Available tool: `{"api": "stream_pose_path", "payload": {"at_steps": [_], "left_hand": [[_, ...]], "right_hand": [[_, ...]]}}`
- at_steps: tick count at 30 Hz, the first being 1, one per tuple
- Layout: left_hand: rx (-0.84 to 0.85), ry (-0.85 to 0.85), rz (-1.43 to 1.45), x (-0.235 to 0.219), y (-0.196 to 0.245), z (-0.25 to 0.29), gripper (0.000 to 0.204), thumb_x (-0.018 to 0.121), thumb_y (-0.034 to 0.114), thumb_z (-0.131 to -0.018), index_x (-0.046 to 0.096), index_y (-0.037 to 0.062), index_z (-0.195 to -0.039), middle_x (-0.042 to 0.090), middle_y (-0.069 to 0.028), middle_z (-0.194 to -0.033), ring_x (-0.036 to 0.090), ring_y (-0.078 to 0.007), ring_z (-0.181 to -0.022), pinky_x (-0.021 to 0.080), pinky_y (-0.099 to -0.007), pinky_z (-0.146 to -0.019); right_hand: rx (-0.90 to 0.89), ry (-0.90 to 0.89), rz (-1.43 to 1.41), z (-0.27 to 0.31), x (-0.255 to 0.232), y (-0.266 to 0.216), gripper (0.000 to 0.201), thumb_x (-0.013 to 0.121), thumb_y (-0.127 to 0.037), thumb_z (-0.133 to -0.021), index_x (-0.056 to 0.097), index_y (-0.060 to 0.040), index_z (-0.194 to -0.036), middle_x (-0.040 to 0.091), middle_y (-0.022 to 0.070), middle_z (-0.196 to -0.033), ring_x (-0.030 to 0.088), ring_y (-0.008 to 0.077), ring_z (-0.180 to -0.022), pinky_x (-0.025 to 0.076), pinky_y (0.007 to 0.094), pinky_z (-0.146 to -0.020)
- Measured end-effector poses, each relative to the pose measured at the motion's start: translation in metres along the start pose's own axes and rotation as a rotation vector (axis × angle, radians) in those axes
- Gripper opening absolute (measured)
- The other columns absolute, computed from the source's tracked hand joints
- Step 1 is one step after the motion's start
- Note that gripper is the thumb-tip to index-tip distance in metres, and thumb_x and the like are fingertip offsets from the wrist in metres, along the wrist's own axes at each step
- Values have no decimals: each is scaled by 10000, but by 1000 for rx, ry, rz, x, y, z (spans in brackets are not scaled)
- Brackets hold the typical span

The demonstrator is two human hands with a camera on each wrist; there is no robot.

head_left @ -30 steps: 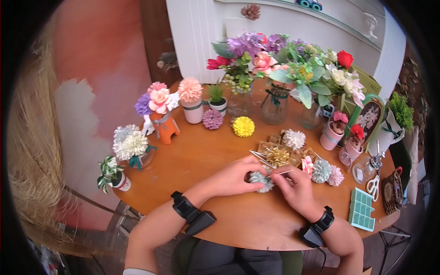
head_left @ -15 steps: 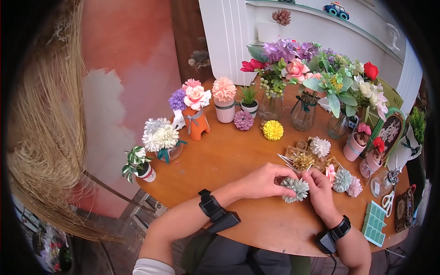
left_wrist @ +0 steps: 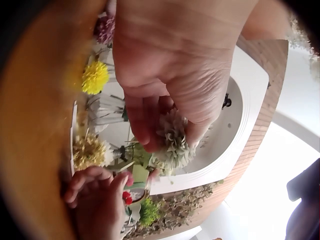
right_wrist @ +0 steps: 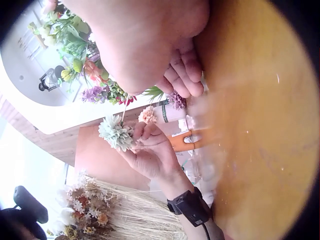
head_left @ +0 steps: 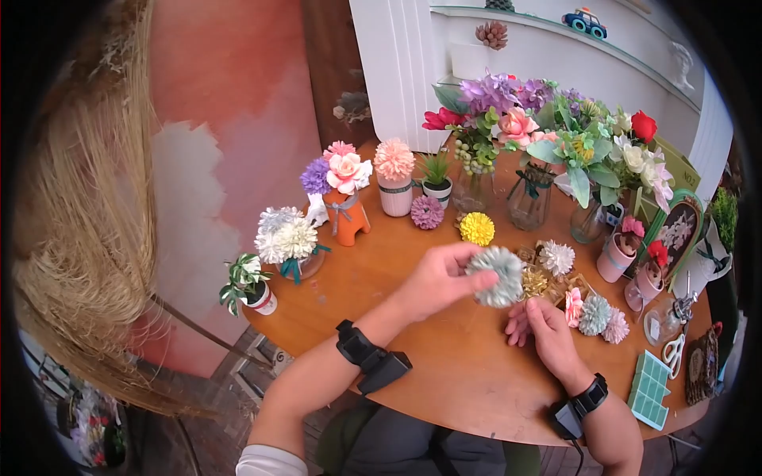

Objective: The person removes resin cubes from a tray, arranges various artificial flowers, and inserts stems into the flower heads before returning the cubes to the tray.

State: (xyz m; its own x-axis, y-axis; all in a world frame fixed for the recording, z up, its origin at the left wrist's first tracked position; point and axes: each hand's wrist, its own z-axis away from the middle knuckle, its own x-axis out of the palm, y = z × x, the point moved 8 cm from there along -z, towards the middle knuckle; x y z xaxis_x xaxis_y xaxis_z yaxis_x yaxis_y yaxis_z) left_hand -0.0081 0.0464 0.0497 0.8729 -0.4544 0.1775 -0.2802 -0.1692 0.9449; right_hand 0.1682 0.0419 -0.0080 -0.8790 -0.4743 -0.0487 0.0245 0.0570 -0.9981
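Observation:
In the head view my left hand (head_left: 436, 279) holds a pale grey-green pompom flower (head_left: 498, 276) up over the table, thumb across its front and fingers behind. My right hand (head_left: 546, 329) is just below and right of it, its outer fingers loosely bent. A thin white stick (right_wrist: 124, 108) runs between the flower and the right thumb in the right wrist view; thumb and forefinger pinch it, their tips partly hidden. Beyond the hands lie a gold flower (head_left: 534, 281) and a white flower (head_left: 556, 258) by a small wooden tray. A yellow pompom flower (head_left: 477, 228) is farther back.
Right of the hands lie pink and pale blue flowers (head_left: 594, 316), white scissors (head_left: 673, 355) and a mint compartment box (head_left: 649, 390). Glass vases of flowers (head_left: 530, 197) line the back. Potted plants (head_left: 258, 293) and a jar of white flowers stand left on the wooden table (head_left: 357, 309).
My left hand has raised the grey-green flower and turned its petals toward the head camera. The right hand's outer fingers have spread apart. Earlier, the head view swung left.

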Motion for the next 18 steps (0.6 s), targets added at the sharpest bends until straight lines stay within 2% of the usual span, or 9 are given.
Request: {"api": "stream_pose_path", "payload": {"at_steps": [2, 4, 5, 7, 9, 11, 14, 15, 18], "left_hand": [[71, 50, 29, -13, 18, 0, 305, 666, 108, -944, 587, -28, -1206, 676, -93, -1124, 654, -132, -1006, 534, -280, -869], [230, 162, -4, -34, 40, 6, 328, 657, 132, -956, 573, -23, -1232, 667, -53, -1106, 638, -105, -982, 527, -262, -850], [240, 159, -12, -36, 45, 9, 328, 657, 132, -956, 573, -23, -1232, 667, -53, -1106, 638, -105, -982, 527, -262, -850], [322, 354, -9, -54, 59, 29, 311, 643, 143, -963, 574, -16, -1222, 665, -63, -1120, 635, -107, -990, 516, -261, -883], [280, 519, -161, -74, 70, 52, 308, 647, 165, -963, 581, -8, -1209, 670, -66, -1105, 646, -109, -951, 536, -260, -824], [217, 619, -263, -93, 96, 86, 301, 637, 193, -971, 586, 3, -1199, 693, -69, -1020, 667, -109, -829, 552, -261, -648], [248, 850, -409, -123, 153, 138, 288, 627, 244, -978, 618, 6, -1139, 708, -78, -946, 661, -110, -722, 504, -222, -560], [231, 926, -449, -124, 173, 150, 263, 625, 258, -980, 632, 9, -1066, 695, -66, -888, 636, -105, -674, 484, -219, -544], [183, 955, -429, -153, 200, 176, 253, 628, 270, -980, 632, 17, -991, 669, -48, -822, 603, -101, -629, 467, -224, -522]], "right_hand": [[-3, -9, 9, -1, 1, 0, 382, 393, -332, -1082, 580, -6, -1012, 647, 43, -805, 608, 95, -668, 479, 221, -614], [10, -12, 23, -2, 0, 4, 373, 402, -320, -1080, 585, -3, -1006, 644, 45, -791, 606, 94, -661, 478, 221, -611], [-3, -13, 24, -3, -1, 2, 373, 402, -320, -1080, 585, -3, -1006, 644, 45, -791, 606, 94, -661, 478, 221, -611], [0, -15, 35, -2, 1, 2, 354, 416, -301, -1077, 589, -2, -1002, 641, 44, -786, 606, 93, -663, 477, 220, -610], [-5, -11, 25, -1, 2, -1, 341, 428, -283, -1075, 594, 1, -989, 640, 44, -782, 604, 92, -661, 480, 223, -607], [-21, -5, 55, -1, 3, -1, 355, 437, -289, -1071, 600, 7, -964, 637, 43, -765, 600, 94, -647, 485, 229, -597], [-41, -1, 85, -2, 4, -3, 368, 452, -296, -1066, 603, 14, -937, 632, 44, -743, 597, 95, -632, 487, 235, -584], [-43, -4, 70, -2, 4, -3, 368, 452, -296, -1066, 603, 14, -937, 632, 44, -743, 597, 95, -632, 487, 235, -584], [-54, 5, 106, -1, 5, -6, 375, 461, -305, -1062, 602, 16, -931, 630, 47, -735, 594, 98, -629, 483, 239, -581]]}}
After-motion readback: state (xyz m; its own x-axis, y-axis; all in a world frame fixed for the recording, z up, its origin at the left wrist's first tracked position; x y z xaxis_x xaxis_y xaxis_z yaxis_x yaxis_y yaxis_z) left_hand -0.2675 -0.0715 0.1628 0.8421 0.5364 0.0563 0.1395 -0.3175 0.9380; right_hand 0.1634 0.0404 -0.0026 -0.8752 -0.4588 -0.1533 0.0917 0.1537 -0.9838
